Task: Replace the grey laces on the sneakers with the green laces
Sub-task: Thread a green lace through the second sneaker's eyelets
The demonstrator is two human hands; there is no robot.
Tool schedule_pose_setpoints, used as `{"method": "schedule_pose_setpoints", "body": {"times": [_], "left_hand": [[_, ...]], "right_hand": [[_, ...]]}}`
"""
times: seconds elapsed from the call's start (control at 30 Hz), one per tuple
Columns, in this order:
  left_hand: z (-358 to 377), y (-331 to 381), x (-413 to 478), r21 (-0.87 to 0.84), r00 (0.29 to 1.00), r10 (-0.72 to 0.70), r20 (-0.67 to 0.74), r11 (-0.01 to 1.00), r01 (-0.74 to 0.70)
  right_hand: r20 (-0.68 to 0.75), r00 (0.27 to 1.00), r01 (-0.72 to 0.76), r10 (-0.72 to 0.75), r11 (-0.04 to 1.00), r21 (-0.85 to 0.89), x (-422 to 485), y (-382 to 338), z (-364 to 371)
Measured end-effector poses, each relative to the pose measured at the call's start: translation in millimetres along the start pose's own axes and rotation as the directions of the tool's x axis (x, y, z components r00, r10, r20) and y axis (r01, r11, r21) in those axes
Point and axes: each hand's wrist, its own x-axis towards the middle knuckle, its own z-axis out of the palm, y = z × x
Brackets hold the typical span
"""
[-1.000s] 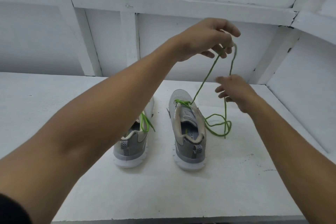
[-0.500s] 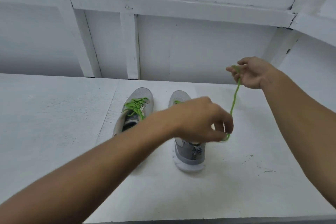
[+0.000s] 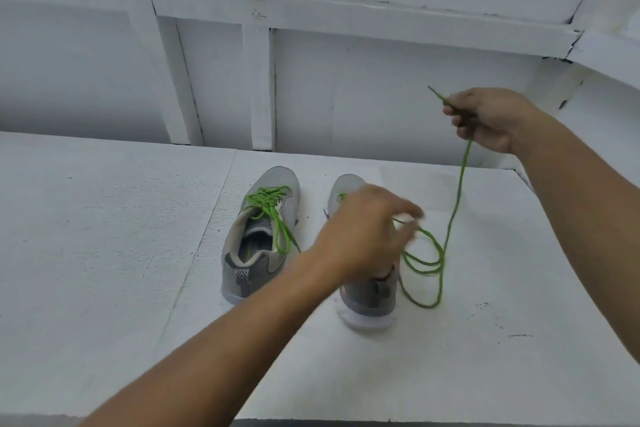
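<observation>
Two grey sneakers stand side by side on the white table (image 3: 104,236), toes pointing away. The left sneaker (image 3: 259,236) is fully laced in green. The right sneaker (image 3: 370,298) is mostly hidden behind my left hand (image 3: 367,232), which hovers over it, blurred, with fingers at a strand of the green lace (image 3: 446,246). That lace lies in loose loops on the table to the right of the shoe. My right hand (image 3: 485,118) is raised at the right and grips the lace near its tip, which sticks out above the fingers.
A white panelled wall (image 3: 381,87) with beams rises right behind the table. A white slanted surface closes off the right side. The table's front edge (image 3: 415,421) runs along the bottom.
My left hand came down from high above the shoe to just over the right sneaker. My right hand took the lace end and rose to the right.
</observation>
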Motion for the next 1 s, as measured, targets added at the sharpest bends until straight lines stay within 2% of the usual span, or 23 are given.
{"method": "schedule_pose_setpoints", "body": {"times": [0.03,0.07,0.1,0.13,0.2,0.3,0.5,0.63,0.83,1.0], "left_hand": [[-5.0,-8.8,3.9,-0.06,0.974,-0.185,-0.127,0.982,0.179],[-6.9,-19.4,7.0,-0.124,0.909,-0.365,-0.202,0.93,0.346],[-5.2,-31.7,9.5,-0.172,0.837,-0.502,-0.22,0.864,0.473],[-1.4,-42.1,10.1,-0.196,0.784,-0.589,-0.194,0.807,0.558],[10.5,-58.0,9.0,-0.226,0.735,-0.67,-0.104,0.735,0.639],[24.5,-63.7,6.7,-0.298,0.722,-0.69,-0.046,0.7,0.649],[35.2,-69.1,5.1,-0.243,0.771,-0.627,-0.112,0.769,0.591],[37.8,-71.6,4.9,-0.219,0.742,-0.652,-0.156,0.755,0.617],[33.7,-77.4,4.5,-0.336,0.746,-0.665,-0.046,0.713,0.615],[34.9,-84.6,5.1,-0.428,0.734,-0.679,0.0,0.664,0.614]], "right_hand": [[0.006,0.999,0.033,-0.032,0.999,-0.033,-4.7,0.5,6.1],[0.012,0.998,0.058,-0.058,0.996,-0.071,-8.8,2.2,12.5],[0.019,0.997,0.077,-0.075,0.991,-0.109,-12.3,4.2,19.5],[0.028,0.996,0.093,-0.089,0.985,-0.146,-14.8,7.5,26.8],[0.047,0.992,0.128,-0.12,0.966,-0.227,-17.6,16.5,42.7],[0.102,0.984,0.172,-0.147,0.932,-0.319,-23.0,37.6,66.6],[0.161,0.974,0.213,-0.159,0.887,-0.411,-37.3,76.9,103.2],[0.207,0.965,0.247,-0.158,0.813,-0.527,-40.6,96.3,121.0],[0.251,0.961,0.258,-0.119,0.715,-0.65,-41.0,101.9,128.8],[0.23,0.966,0.249,-0.12,0.685,-0.684,-42.3,105.5,126.4]]}}
